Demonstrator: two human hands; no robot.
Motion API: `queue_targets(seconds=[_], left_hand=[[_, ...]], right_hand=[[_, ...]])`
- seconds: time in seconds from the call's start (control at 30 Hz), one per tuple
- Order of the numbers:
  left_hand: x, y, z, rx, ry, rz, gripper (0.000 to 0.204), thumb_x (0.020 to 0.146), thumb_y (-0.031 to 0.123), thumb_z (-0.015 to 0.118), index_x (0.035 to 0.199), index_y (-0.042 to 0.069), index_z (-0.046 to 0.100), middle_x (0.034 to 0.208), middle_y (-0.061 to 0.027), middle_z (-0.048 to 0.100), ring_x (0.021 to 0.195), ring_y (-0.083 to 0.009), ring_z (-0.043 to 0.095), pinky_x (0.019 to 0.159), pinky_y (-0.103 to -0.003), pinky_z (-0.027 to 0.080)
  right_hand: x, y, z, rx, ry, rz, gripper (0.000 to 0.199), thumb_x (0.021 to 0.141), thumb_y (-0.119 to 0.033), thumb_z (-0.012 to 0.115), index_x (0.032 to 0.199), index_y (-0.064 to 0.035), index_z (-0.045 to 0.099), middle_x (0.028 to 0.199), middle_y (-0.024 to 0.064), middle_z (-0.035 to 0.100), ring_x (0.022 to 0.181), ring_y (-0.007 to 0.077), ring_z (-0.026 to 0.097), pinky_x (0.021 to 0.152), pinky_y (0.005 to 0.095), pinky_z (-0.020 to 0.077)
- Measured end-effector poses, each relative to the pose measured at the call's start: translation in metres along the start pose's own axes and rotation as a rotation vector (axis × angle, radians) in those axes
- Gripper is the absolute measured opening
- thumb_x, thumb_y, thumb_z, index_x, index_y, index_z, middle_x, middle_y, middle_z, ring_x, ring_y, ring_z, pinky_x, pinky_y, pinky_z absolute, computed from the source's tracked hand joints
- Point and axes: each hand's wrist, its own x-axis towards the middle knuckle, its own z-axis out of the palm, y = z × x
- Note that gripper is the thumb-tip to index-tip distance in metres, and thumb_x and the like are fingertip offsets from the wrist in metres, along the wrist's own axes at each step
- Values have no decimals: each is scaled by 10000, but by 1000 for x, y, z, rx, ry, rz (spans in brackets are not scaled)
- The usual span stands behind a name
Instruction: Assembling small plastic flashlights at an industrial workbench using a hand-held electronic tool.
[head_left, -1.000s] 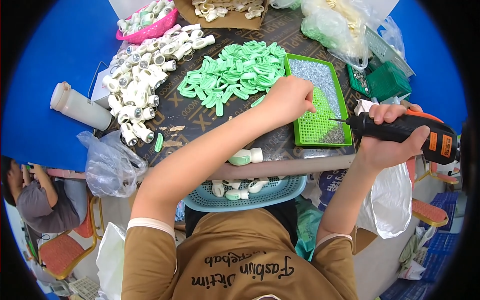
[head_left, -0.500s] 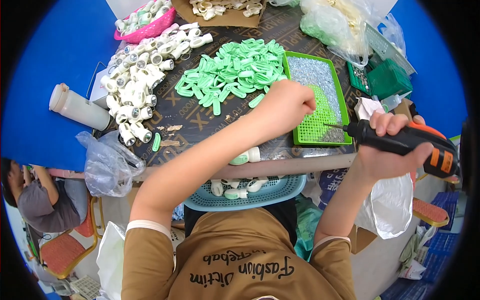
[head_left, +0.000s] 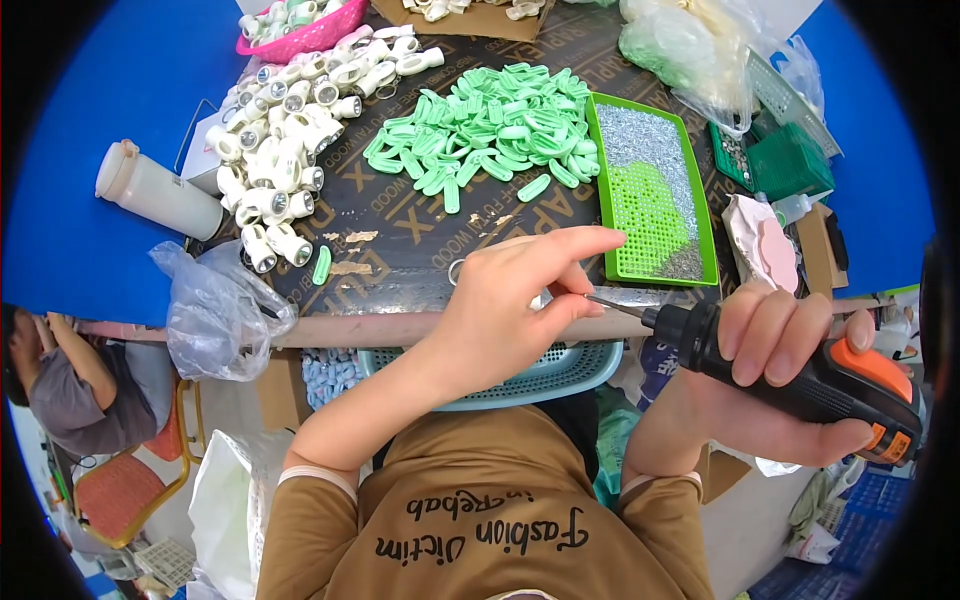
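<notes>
My right hand (head_left: 775, 365) is wrapped around a black and orange electric screwdriver (head_left: 800, 385), its thin bit pointing left. At the bit's tip is my left hand (head_left: 515, 300), index finger stretched out, thumb and another finger pinched together. Whatever tiny thing they pinch is too small to make out. A metal ring (head_left: 456, 271) and a sliver of white show beside and below this hand, which mostly hides them. Right of it lies a green tray (head_left: 612, 262) of small silvery screws (head_left: 650, 138), with a bright green perforated bottom.
Pale green oval pieces (head_left: 480, 130) are heaped mid-table, beside many small white flashlights (head_left: 285, 165). A blue basket (head_left: 480, 400) sits below the table edge. At left stand a white bottle (head_left: 160, 195) and a clear plastic bag (head_left: 215, 320). Another person (head_left: 85, 385) sits far left.
My left hand has come from above the screw tray down to the table's front edge, meeting the bit. The screwdriver has dropped lower and left of the tray's corner in my right hand.
</notes>
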Motion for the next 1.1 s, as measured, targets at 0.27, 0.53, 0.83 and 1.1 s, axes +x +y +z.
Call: queue_targets(seconds=[0.27,0.53,0.83,1.1], left_hand=[[-5,-2,-4,190,33,224,521,622,-13,713,1117,82,580,732,-47,632,611,-161,602,563,-268,472],[-12,-19,-32,361,-52,56,661,571,101,759,1173,50,491,1050,-116,543,972,-306,513,815,-377,429],[-47,-60,-17,352,-118,-64,395,633,140,739,988,48,594,926,-88,545,873,-275,515,753,-352,433],[-45,-68,-16,335,-72,11,287,657,146,728,904,27,644,693,-66,500,677,-239,499,601,-331,409]], right_hand=[[-3,4,6,-35,-38,31,538,780,-551,545,1031,-85,453,632,14,428,446,95,392,452,245,329],[-5,15,-14,-53,-126,173,707,714,-663,562,1117,-94,439,687,40,460,530,139,435,515,284,326],[-20,48,-10,134,82,379,898,603,-808,500,1114,-73,420,701,70,487,547,172,469,534,307,380],[-28,65,-1,74,-175,348,910,614,-850,410,1045,-49,425,581,57,457,448,164,444,444,285,386]])
